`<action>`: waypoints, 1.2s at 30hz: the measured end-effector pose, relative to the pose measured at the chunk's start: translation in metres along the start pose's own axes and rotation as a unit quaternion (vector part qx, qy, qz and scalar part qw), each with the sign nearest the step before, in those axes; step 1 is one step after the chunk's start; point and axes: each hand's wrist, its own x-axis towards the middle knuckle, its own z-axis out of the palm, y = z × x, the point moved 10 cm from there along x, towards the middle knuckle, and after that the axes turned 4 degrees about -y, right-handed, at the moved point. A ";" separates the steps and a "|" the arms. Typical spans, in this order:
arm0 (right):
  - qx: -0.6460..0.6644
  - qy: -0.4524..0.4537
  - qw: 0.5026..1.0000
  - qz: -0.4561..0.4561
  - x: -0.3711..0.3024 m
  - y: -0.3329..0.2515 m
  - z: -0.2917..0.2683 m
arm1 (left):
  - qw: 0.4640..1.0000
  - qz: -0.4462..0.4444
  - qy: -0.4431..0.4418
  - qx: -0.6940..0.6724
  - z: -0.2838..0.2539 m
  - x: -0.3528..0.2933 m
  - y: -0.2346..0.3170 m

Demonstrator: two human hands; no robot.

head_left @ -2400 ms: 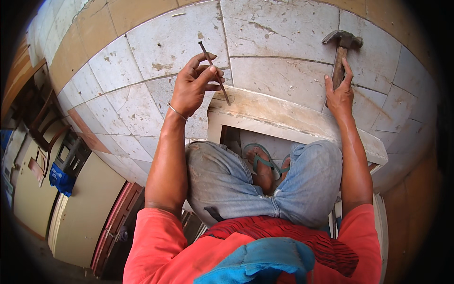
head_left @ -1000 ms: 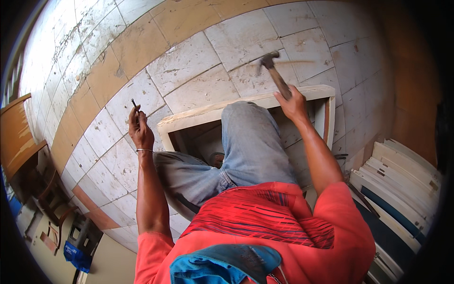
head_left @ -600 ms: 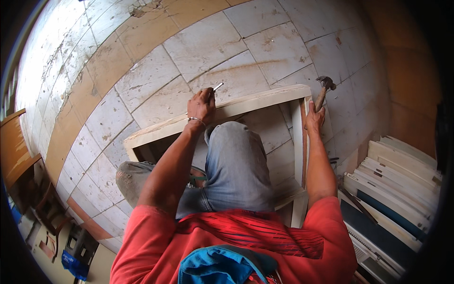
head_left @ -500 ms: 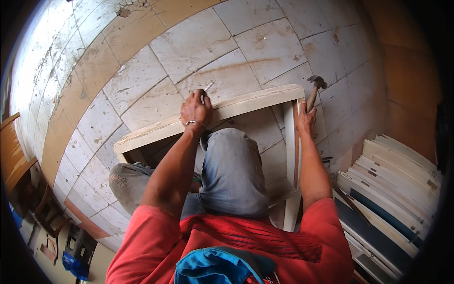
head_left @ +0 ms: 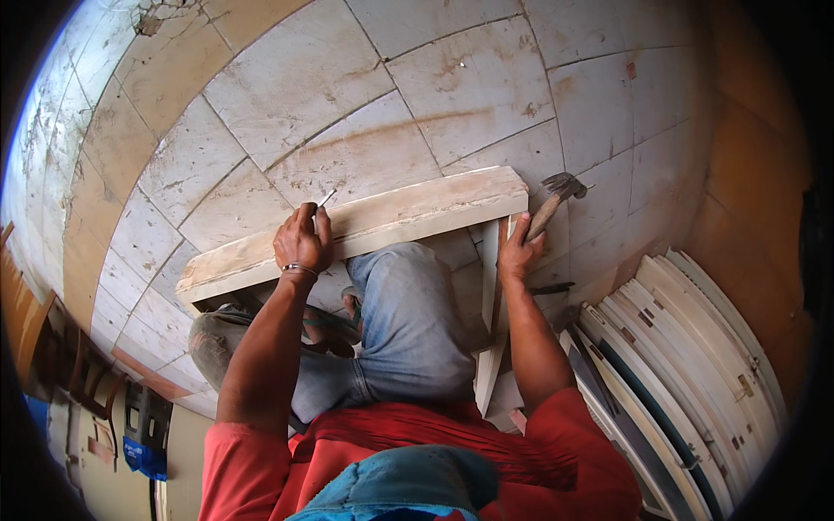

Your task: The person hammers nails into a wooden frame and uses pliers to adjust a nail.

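Note:
My left hand [head_left: 301,240] is closed near the far rail of a white-painted wooden frame [head_left: 408,208]. A thin, pale, shiny tip [head_left: 327,198] sticks out past its thumb and fingers; the rest of that slim tool is hidden. In my right hand [head_left: 519,250], beside the frame's right corner, the wooden handle of a claw hammer [head_left: 546,214] is gripped. Its metal head points up and away to the right, apart from the frame. The frame stands around my bent legs, and the upper face of its far rail is bare, rough wood.
Stained white floor tiles [head_left: 469,69] spread beyond the frame, crossed by a tan band [head_left: 117,152]. Several white panels [head_left: 686,339] lean together at the right. A dark, thin object [head_left: 552,288] lies near my right forearm. At the lower left is a wooden chair [head_left: 91,395].
The frame's far rail has tipped, so more of its bare upper face shows. Both hands sit further left in the picture, still holding the slim tool and the hammer; the view has shifted too.

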 end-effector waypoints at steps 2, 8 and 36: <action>0.080 -0.031 0.996 0.010 -0.009 -0.016 0.005 | 1.000 -0.005 -0.007 0.002 0.000 -0.001 -0.005; 0.074 -0.068 0.994 0.028 -0.009 -0.024 0.004 | 1.000 -0.007 -0.030 0.004 0.004 0.004 -0.005; -0.060 -0.180 0.981 -0.035 0.017 0.000 0.008 | 1.000 -0.010 -0.006 0.013 -0.001 -0.006 -0.002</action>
